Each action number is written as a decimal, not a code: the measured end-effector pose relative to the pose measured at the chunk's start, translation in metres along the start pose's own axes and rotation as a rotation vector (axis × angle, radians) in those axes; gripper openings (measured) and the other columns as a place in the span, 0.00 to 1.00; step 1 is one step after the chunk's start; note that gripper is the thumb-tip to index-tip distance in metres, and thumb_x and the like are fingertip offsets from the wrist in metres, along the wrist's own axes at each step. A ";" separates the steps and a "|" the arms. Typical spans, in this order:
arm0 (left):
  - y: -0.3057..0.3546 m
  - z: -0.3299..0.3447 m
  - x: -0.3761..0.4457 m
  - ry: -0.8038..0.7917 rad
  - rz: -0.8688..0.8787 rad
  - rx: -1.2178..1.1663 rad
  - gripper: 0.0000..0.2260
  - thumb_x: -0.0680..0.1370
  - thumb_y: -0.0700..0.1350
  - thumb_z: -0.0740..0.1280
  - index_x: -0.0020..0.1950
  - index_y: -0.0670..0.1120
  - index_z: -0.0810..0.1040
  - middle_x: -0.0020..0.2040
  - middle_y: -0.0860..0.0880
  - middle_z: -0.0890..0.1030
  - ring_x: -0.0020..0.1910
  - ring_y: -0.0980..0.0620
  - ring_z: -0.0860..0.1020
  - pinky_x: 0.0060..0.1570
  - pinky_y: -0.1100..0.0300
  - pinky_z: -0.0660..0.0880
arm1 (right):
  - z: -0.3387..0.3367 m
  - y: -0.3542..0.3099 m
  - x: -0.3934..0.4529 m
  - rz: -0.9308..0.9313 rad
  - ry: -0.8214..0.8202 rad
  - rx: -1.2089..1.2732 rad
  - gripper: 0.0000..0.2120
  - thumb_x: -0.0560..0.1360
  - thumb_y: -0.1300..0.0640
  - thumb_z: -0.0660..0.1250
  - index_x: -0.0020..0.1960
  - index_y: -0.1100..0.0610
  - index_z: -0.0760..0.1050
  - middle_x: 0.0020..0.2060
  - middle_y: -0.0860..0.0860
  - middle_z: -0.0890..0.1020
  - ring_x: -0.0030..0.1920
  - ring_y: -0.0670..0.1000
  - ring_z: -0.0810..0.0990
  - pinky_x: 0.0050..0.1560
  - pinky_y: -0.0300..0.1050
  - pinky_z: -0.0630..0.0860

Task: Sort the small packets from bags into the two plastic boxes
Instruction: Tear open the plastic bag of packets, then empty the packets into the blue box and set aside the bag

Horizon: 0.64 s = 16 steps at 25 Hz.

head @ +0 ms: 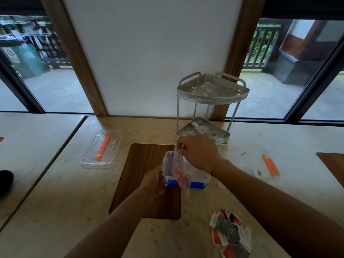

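A clear plastic bag (181, 175) with red packets inside hangs over a clear box with blue latches (195, 180) at the table's middle. My right hand (199, 153) pinches the bag's top edge from above. My left hand (153, 180) touches the bag's lower left side next to the box; its fingers are blurred. A second clear box with an orange latch (256, 164) stands to the right. A pile of several red, grey and white packets (229, 231) lies loose at the front right.
A clear lid with an orange strip (101, 148) lies at the left. A two-tier metal corner rack (208, 112) stands behind the boxes, with small items on its lower shelf. A dark wooden inlay (141, 175) sits under the blue-latched box.
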State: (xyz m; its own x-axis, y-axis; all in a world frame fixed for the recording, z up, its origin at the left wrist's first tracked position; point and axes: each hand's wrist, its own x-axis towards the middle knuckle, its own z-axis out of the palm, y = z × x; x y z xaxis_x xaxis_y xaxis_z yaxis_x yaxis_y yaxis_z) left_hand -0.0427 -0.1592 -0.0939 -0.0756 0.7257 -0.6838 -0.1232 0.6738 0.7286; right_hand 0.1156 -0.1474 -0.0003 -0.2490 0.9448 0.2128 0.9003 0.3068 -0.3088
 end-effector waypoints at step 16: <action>0.005 -0.026 0.055 -0.013 0.040 -0.243 0.13 0.80 0.43 0.62 0.64 0.41 0.73 0.59 0.38 0.79 0.58 0.39 0.78 0.60 0.41 0.74 | 0.016 0.054 0.046 0.194 -0.063 0.153 0.04 0.76 0.54 0.67 0.42 0.51 0.76 0.40 0.49 0.80 0.42 0.48 0.79 0.49 0.45 0.77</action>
State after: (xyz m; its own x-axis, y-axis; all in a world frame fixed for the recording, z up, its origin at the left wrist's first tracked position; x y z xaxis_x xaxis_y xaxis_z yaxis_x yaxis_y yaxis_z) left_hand -0.0733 -0.1198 -0.1292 -0.0724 0.7537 -0.6532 -0.3548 0.5926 0.7231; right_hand 0.1470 -0.0858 -0.0217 -0.1028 0.9916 0.0790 0.8700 0.1281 -0.4761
